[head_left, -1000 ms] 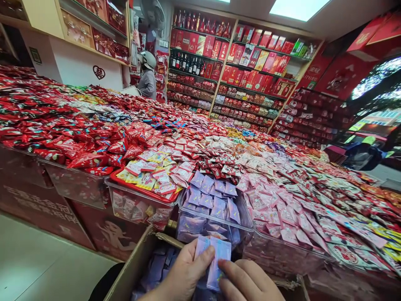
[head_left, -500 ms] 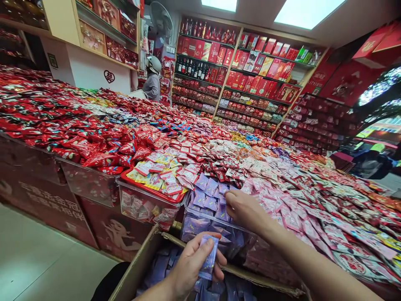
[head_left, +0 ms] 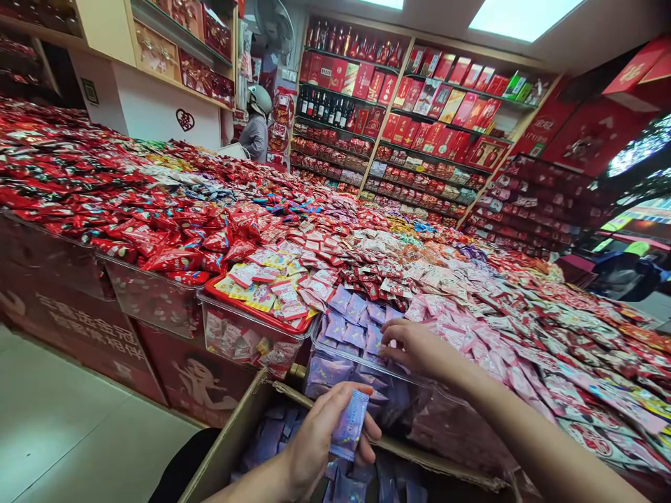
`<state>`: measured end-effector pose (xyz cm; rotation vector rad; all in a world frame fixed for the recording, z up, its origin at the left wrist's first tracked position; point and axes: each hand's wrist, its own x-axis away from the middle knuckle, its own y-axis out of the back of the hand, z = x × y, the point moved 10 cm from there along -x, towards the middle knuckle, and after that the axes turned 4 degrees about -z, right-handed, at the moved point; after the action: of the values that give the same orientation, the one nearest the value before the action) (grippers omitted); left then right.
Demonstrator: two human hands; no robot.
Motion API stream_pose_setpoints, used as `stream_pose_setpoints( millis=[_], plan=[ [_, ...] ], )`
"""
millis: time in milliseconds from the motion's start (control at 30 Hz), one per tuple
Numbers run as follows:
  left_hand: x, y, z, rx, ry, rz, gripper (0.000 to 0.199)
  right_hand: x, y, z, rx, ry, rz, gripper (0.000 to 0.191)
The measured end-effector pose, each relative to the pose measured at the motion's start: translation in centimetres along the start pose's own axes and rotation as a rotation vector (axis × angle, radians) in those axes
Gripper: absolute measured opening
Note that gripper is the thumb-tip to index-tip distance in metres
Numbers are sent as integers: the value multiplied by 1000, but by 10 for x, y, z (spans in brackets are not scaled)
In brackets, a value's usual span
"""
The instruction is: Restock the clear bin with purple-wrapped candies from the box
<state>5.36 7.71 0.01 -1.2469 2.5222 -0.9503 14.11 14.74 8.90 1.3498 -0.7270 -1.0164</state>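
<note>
My left hand (head_left: 319, 440) holds a purple candy packet (head_left: 349, 425) between thumb and fingers, above an open cardboard box (head_left: 223, 447). Inside that box lie more purple packets (head_left: 350, 489). My right hand (head_left: 412, 346) is over the near right part of a clear plastic bin (head_left: 325, 346), its fingers curved and a little apart, at the edge of the purple packets (head_left: 343, 328) laid in rows there. I see nothing held in it; whether the fingertips touch a packet is hard to tell.
Left of the purple bin, a red tray (head_left: 251, 312) holds yellow and pink packets. Pink packets (head_left: 472, 342) border it on the right, red ones (head_left: 168, 244) lie further left. A person in a helmet (head_left: 255, 126) stands before the shelves (head_left: 377, 133).
My right hand has loosened from a closed pinch and its fingers have spread at the purple packets. My left thumb has shifted up off the packet's face, which shows more.
</note>
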Motion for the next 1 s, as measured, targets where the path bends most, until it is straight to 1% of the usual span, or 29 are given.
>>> stream_pose_setpoints(
  millis=[67,100,167,233,300,367,400,467,533,600,667,733,767,800,867,900,933,967,1000],
  plan=[
    [0,-1,-1,44,-2,19,47,11,25,11,-59,-21,-137,16],
    [0,-2,0,63,2,33,50,19,34,18,-100,-43,-187,16],
    [0,-6,1,87,7,68,57,36,40,34,-197,-85,-236,17],
    [1,-11,1,108,2,112,61,51,32,52,-300,-123,-237,18],
    [3,-16,1,121,-2,153,63,61,13,67,-415,-144,-204,20],
    [5,-20,3,111,10,187,64,68,-7,73,-571,-175,-167,15],
    [6,-22,5,87,18,198,62,71,-17,73,-666,-201,-147,11],
    [7,-24,8,4,18,222,56,77,-29,66,-827,-268,-157,14],
    [7,-26,11,-98,8,253,49,84,-29,56,-873,-322,-216,19],
    [8,-29,14,-167,11,284,36,91,-25,48,-845,-342,-278,20],
    [8,-32,19,-196,43,311,26,97,-25,43,-845,-355,-303,22],
    [9,-35,24,-216,73,342,27,101,-29,42,-863,-358,-299,22],
    [9,-36,26,-229,83,347,30,103,-30,42,-841,-352,-322,21],
    [9,-35,27,-241,86,341,32,106,-27,42,-787,-339,-381,18],
    [6,-31,23,-266,40,282,33,113,-15,48,-602,-277,-562,13],
    [4,-27,20,-277,4,231,33,118,-10,55,-496,-224,-649,14],
    [3,-22,17,-282,-23,178,32,121,-8,66,-394,-161,-709,16],
    [2,-17,15,-282,-37,123,30,122,-10,77,-296,-95,-729,20],
    [2,-12,15,-272,-30,72,29,122,-15,89,-197,-38,-722,24]
  ],
)
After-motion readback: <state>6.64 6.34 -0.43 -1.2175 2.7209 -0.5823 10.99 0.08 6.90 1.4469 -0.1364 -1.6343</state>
